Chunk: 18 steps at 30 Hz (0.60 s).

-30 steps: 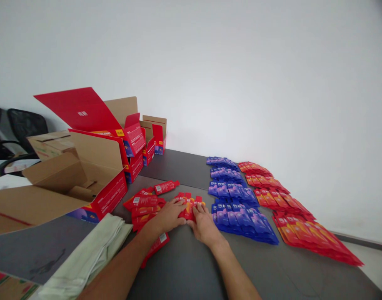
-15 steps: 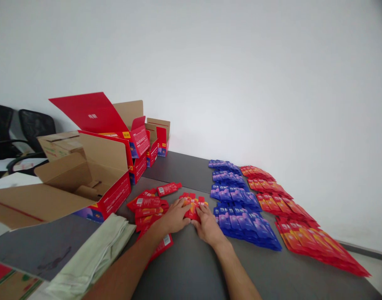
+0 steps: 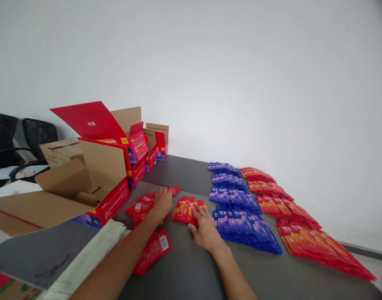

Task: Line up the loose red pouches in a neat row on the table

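Red sachets [image 3: 187,209], fanned row on the dark table [image 3: 191,266]: right hand [image 3: 206,230] flat atop, gripping nothing; left hand [image 3: 162,202] spread over the loose pile [image 3: 143,207]; best kept pinned, edges evenly overlapped

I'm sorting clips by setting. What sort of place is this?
Probably an office room used for packing: rows of blue sachets and red sachets on a dark grey table, open red cardboard cartons, and black mesh office chairs against a plain white wall.

Bare dark table [image 3: 191,271] near the edge (open boxes [image 3: 93,183] left, blue sachet rows [image 3: 237,208] right).
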Each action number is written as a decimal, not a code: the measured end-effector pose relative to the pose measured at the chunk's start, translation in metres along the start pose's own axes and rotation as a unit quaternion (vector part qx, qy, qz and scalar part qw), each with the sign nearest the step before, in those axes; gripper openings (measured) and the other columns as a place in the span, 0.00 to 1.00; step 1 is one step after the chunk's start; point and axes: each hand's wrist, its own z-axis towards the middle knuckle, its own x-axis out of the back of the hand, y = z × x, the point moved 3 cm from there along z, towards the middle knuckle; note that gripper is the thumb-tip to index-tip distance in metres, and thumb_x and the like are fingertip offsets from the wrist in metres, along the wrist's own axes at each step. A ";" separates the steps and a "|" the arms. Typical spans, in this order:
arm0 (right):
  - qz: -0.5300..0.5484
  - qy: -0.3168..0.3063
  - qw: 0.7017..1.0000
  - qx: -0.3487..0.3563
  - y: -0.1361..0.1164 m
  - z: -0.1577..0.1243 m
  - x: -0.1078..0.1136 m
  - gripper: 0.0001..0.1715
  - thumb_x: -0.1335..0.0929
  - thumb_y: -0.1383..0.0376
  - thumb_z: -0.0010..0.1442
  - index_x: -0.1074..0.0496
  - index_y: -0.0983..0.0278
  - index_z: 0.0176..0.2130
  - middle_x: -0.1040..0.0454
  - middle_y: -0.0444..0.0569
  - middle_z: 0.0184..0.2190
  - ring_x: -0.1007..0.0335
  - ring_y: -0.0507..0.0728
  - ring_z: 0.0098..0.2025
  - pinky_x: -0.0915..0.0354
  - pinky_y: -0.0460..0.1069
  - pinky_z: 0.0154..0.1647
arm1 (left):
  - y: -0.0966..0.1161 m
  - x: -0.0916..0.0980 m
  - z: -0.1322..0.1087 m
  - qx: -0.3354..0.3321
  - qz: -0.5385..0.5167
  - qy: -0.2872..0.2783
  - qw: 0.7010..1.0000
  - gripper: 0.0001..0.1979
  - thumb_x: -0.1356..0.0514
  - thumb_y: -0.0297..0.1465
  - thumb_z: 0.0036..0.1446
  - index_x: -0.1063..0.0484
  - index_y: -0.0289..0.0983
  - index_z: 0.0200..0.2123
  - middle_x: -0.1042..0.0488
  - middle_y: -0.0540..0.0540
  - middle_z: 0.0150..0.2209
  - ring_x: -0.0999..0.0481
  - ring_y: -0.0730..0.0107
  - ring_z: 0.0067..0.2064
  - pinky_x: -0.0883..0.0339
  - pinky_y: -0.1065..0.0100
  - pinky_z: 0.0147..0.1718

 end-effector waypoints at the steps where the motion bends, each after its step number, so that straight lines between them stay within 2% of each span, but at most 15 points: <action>1: 0.001 0.003 1.000 -0.002 0.000 0.000 0.001 0.34 0.32 0.58 0.60 0.38 0.63 0.63 0.46 0.53 0.65 0.58 0.66 0.67 0.55 0.58 0.67 | -0.004 -0.002 0.001 0.014 0.006 0.000 1.000 0.19 0.47 0.23 0.54 0.26 0.36 0.48 0.28 0.35 0.52 0.34 0.50 0.57 0.45 0.51 0.57; 5: 0.004 0.010 1.000 -0.009 -0.002 0.001 0.006 0.33 0.32 0.60 0.60 0.38 0.63 0.62 0.45 0.52 0.65 0.56 0.66 0.67 0.52 0.59 0.66 | -0.008 -0.003 0.005 0.033 0.050 -0.022 0.998 0.18 0.49 0.23 0.57 0.26 0.37 0.47 0.25 0.37 0.49 0.30 0.52 0.53 0.41 0.53 0.53; 10: 0.013 0.029 0.999 0.005 -0.005 0.000 0.008 0.30 0.33 0.62 0.60 0.35 0.63 0.61 0.42 0.52 0.63 0.54 0.66 0.66 0.51 0.59 0.66 | -0.001 0.016 0.005 0.062 0.022 -0.044 0.997 0.15 0.51 0.24 0.60 0.26 0.34 0.43 0.22 0.36 0.40 0.24 0.58 0.43 0.37 0.62 0.43; 12: 0.020 0.044 0.999 0.007 -0.005 0.001 0.008 0.29 0.33 0.64 0.60 0.34 0.65 0.60 0.40 0.53 0.62 0.52 0.66 0.66 0.51 0.58 0.66 | 0.004 0.022 0.003 0.067 -0.031 -0.016 0.997 0.14 0.52 0.25 0.61 0.26 0.34 0.41 0.22 0.38 0.38 0.24 0.62 0.39 0.37 0.66 0.39; 14: 0.033 0.069 0.997 0.006 -0.005 0.003 0.009 0.28 0.33 0.65 0.59 0.33 0.66 0.59 0.38 0.53 0.60 0.49 0.65 0.64 0.50 0.58 0.66 | 0.009 0.023 -0.002 0.063 -0.127 0.021 0.990 0.13 0.51 0.27 0.61 0.26 0.35 0.38 0.22 0.41 0.37 0.24 0.64 0.39 0.37 0.68 0.38; 16: 0.061 0.101 0.993 0.004 -0.005 0.006 0.010 0.27 0.33 0.64 0.60 0.32 0.68 0.58 0.34 0.54 0.58 0.44 0.64 0.62 0.48 0.57 0.65 | 0.015 0.017 -0.009 0.060 -0.250 0.037 0.966 0.12 0.49 0.29 0.59 0.25 0.35 0.35 0.22 0.44 0.35 0.25 0.66 0.37 0.37 0.70 0.36; 18: 0.105 0.128 0.986 -0.013 -0.006 0.008 0.012 0.24 0.35 0.63 0.63 0.32 0.68 0.57 0.31 0.55 0.54 0.39 0.63 0.58 0.44 0.55 0.62 | 0.022 0.005 -0.017 0.073 -0.368 0.019 0.927 0.11 0.47 0.31 0.55 0.25 0.34 0.33 0.23 0.46 0.30 0.26 0.67 0.32 0.37 0.71 0.30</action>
